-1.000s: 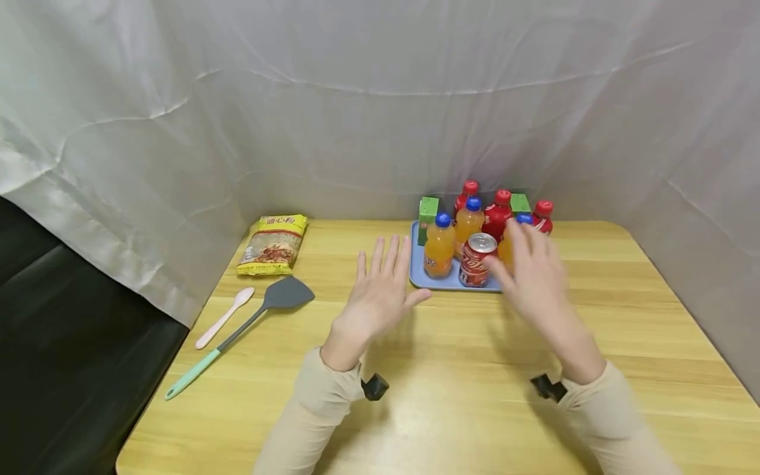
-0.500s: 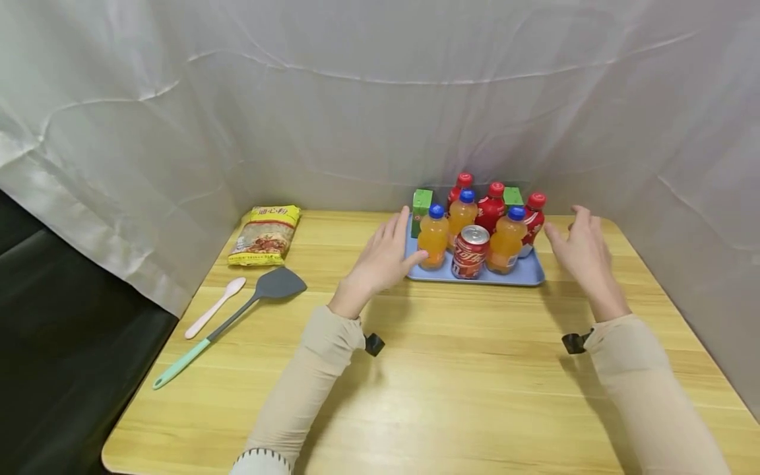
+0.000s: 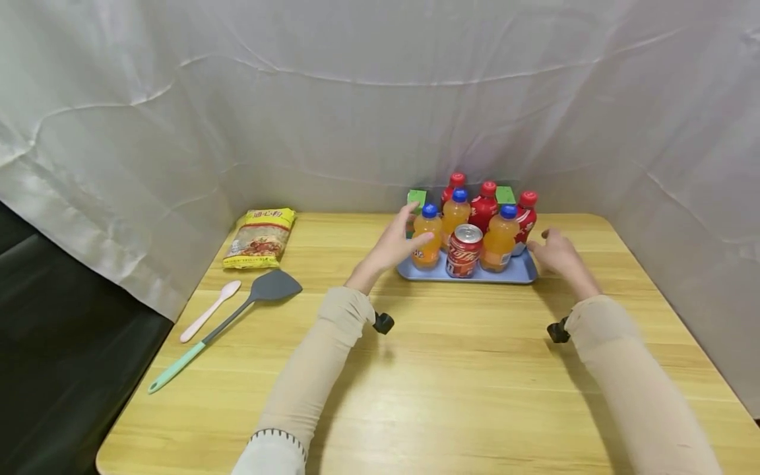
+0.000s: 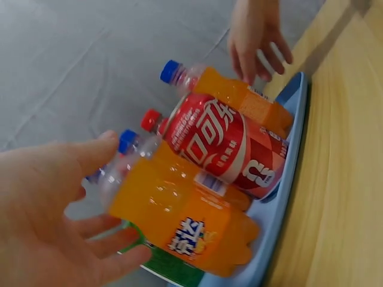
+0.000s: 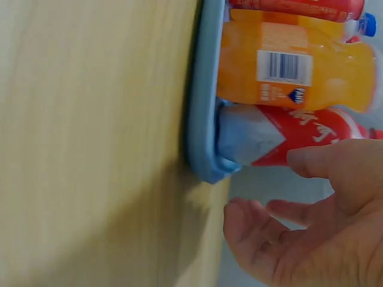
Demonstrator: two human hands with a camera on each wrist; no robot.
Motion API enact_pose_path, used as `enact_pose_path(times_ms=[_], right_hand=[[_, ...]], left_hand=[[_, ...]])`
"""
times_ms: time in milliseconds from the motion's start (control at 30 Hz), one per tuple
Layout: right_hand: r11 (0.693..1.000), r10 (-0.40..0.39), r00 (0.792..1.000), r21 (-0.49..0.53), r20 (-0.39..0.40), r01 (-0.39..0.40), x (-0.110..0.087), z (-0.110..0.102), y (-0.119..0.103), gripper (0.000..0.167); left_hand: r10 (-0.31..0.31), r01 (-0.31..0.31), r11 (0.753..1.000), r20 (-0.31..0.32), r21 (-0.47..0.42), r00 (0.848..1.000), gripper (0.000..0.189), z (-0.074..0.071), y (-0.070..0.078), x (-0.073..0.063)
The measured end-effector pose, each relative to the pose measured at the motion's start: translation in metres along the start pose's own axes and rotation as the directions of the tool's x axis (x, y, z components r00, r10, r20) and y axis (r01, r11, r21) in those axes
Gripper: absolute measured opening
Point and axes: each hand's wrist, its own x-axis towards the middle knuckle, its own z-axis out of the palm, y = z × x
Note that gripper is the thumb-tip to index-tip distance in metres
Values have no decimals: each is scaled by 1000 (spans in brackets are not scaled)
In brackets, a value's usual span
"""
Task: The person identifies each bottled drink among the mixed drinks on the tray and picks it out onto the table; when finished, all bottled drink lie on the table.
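Observation:
A blue tray (image 3: 439, 278) at the back of the table carries the drinks. In its front row a cola can (image 3: 464, 254) stands between two orange soda bottles (image 3: 425, 244). My left hand (image 3: 388, 247) is at the tray's left end, fingers spread behind the nearest orange soda bottle and thumb in front of it, as the left wrist view shows. My right hand (image 3: 561, 256) is off the right end, its fingers loosely bent beside a red-labelled cola bottle (image 5: 293, 134), with a gap to the tray corner. Neither hand grips anything.
Behind stand a third orange bottle (image 3: 454, 214), more red cola bottles (image 3: 483, 210) and green cartons (image 3: 505, 195). At left lie a yellow pasta bag (image 3: 260, 239), a pink spoon (image 3: 210, 311) and a grey spatula (image 3: 275, 286) with a mint handle. A grey curtain (image 3: 368, 119) hangs behind the table.
My right hand has gone from in front of the drinks out to the tray's right, then in closer to its end. My left hand has reached forward to the left end. The view has shifted slightly.

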Motion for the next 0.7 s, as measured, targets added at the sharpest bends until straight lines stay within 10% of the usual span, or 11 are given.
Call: enact_pose_path(times_ms=[367,700], right_hand=[[972,116,984,189,135,-141,10,14,9,48],[974,106,981,184,160,-135,18,14,14,42]], left_hand=[[-14,5,984,-50,-179,999,74,8,-17,12],[30,-35,998,-113,-43,993,71,20,-25,13]])
